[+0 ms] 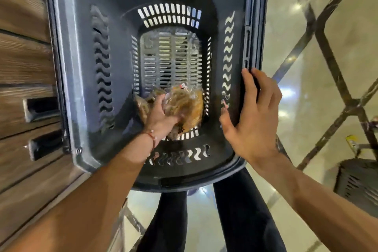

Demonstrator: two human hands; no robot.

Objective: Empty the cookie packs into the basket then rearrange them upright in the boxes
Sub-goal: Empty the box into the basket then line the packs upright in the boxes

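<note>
A deep dark plastic basket [67, 71] with slotted walls fills the view from above, standing beside a wooden panel [24, 57] on the left and a glossy pale floor [306, 26] with dark diagonal bands on the right. The left hand [161, 116] reaches down to the bottom at the near end and grips a clear cookie pack [187, 104] of brown cookies — the fingers look curled into the wrapper, though motion blur hides their exact lie. A second pack [143, 106], darker, lies just left of that hand against the bottom, also blurred. A red thread bracelet [152, 136] circles the left wrist. The right hand [253, 116] holds the basket's right rim: its fingers are draped over the outer edge, the thumb spread apart on the inner wall. The far part of the basket floor shows only its grid of slots. Below the near rim the person's legs [245, 215] in dark trousers stand on the floor, and another dark slotted container [358, 180] sits at the near right.
</note>
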